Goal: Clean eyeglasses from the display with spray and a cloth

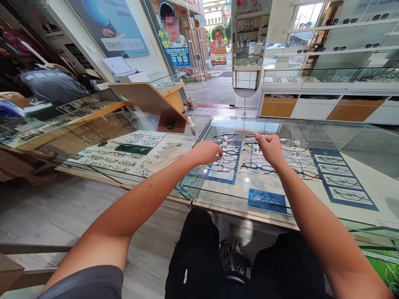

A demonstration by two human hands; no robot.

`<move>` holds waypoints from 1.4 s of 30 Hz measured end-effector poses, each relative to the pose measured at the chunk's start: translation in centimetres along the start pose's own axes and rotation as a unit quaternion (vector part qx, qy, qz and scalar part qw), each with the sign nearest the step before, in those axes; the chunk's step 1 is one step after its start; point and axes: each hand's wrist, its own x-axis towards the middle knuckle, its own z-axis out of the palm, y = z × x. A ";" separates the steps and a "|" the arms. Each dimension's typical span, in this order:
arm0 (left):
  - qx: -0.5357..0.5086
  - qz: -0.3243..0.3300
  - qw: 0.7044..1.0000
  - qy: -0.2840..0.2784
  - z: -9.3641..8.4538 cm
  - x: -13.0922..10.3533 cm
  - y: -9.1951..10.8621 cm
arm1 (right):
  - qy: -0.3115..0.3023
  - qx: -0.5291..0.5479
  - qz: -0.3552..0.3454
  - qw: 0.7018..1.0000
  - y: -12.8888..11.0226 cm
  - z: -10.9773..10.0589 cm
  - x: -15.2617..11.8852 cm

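Observation:
Both my arms reach over a glass display counter. My left hand has its fingers curled together beside a column of eyeglasses over a blue board. To the right, my right hand is closed in a pinch, thumb and index finger together, above a second group of eyeglasses. Whatever either hand pinches is too small or hidden to make out. Several thin-rimmed frames show between and around my hands. I cannot tell which lie on top of the glass and which lie under it.
A small white bottle stands on the counter, left of my hands. Blue-backed frames and a blue card lie on the right. Another case of eyeglasses adjoins on the left. A mirror stands beyond. A person bends at far left.

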 end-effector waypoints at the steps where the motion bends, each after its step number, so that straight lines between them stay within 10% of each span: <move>1: -0.001 0.002 1.000 -0.003 0.1 0.2 0.0 | 0.001 -0.003 -0.001 1.000 0.0 0.0 0.0; 12: 0.020 0.030 0.998 0.044 -0.4 -0.9 0.2 | 0.026 0.020 -0.012 0.999 -0.3 -0.2 0.0; 17: -0.130 0.035 0.972 0.195 -2.4 -1.6 0.7 | 0.064 0.040 -0.038 0.996 -0.4 -0.8 0.2; 21: -0.411 0.035 0.849 0.331 -3.5 -0.3 1.4 | 0.104 0.067 -0.042 0.992 -0.1 -2.0 0.8; 25: -0.666 0.048 0.675 0.313 -3.6 3.3 2.6 | 0.107 0.093 -0.036 0.989 0.3 -2.9 1.4; 27: -0.712 0.058 0.636 0.291 -3.4 5.1 3.4 | 0.108 0.093 -0.034 0.989 0.3 -3.1 1.5; 42: -0.732 0.071 0.633 0.243 0.8 6.4 7.0 | -0.066 0.099 0.020 0.993 -0.3 -0.9 0.4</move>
